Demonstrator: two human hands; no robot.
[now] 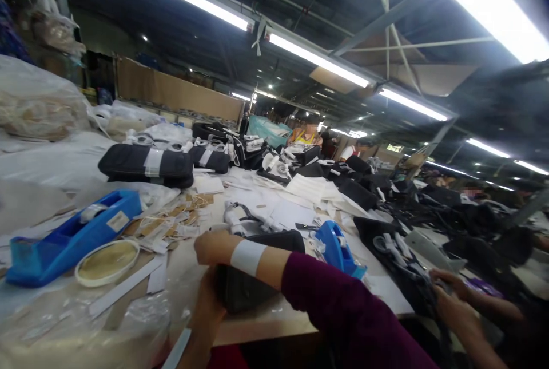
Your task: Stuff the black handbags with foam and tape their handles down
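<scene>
A black bag (253,286) lies at the front edge of the table, with white-wrapped straps (242,219) behind it. Against its left end is my left hand (210,294), fingers mostly hidden behind the other wrist and the bag. My right hand (212,247) crosses over the left one at the bag's upper left corner, its fingers curled; what they hold, if anything, is hidden. A strip of pale tape (247,257) is stuck round the right wrist, and another pale strip (178,348) is on the left forearm.
To the left stand a blue tape dispenser (79,234), a tape roll (107,262) and stacked black bags (146,164). A smaller blue dispenser (338,249) is right of the bag. Another person's hands (454,300) work at the far right. Papers (311,187) and black bags lie behind.
</scene>
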